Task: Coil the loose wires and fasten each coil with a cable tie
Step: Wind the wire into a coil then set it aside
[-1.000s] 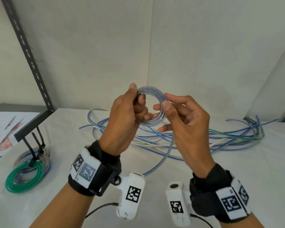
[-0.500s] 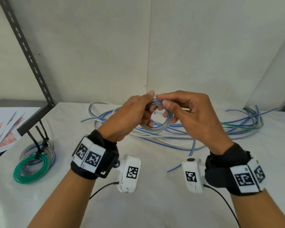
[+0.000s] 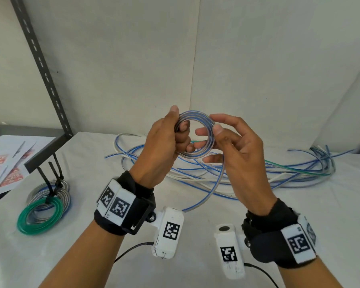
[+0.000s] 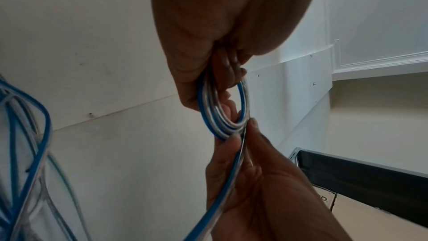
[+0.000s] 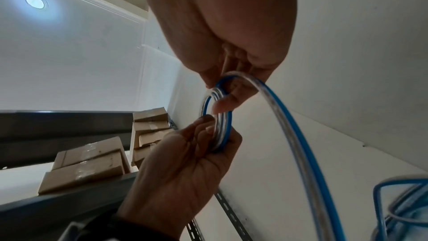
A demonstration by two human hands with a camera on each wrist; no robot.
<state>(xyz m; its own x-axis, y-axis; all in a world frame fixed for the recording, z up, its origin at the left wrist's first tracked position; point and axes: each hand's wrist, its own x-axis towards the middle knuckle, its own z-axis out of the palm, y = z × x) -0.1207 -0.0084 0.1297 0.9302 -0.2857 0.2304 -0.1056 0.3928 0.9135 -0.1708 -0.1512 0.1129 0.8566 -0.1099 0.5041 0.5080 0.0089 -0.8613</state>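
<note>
A small coil (image 3: 196, 121) of clear wire with a blue stripe is held upright above the table. My left hand (image 3: 166, 142) grips its left side, thumb on top and fingers through the ring. My right hand (image 3: 233, 146) pinches the coil's right side between thumb and forefinger. The wire's loose tail (image 3: 208, 196) drops from the right hand to the table. In the left wrist view the coil (image 4: 222, 109) sits between both hands; the right wrist view shows the coil (image 5: 217, 116) edge-on with the tail (image 5: 301, 135) arcing away.
A tangle of loose blue-striped, white and green wires (image 3: 279, 173) sprawls across the back of the white table (image 3: 195, 271). Finished coils, one green (image 3: 40, 217), with black cable ties (image 3: 50, 177), lie at the left. A slotted shelf post (image 3: 44, 67) and papers (image 3: 2, 163) stand further left.
Both hands rose from near the table and turned the coil upright again. The right hand shifted from over the coil's top to its right side.
</note>
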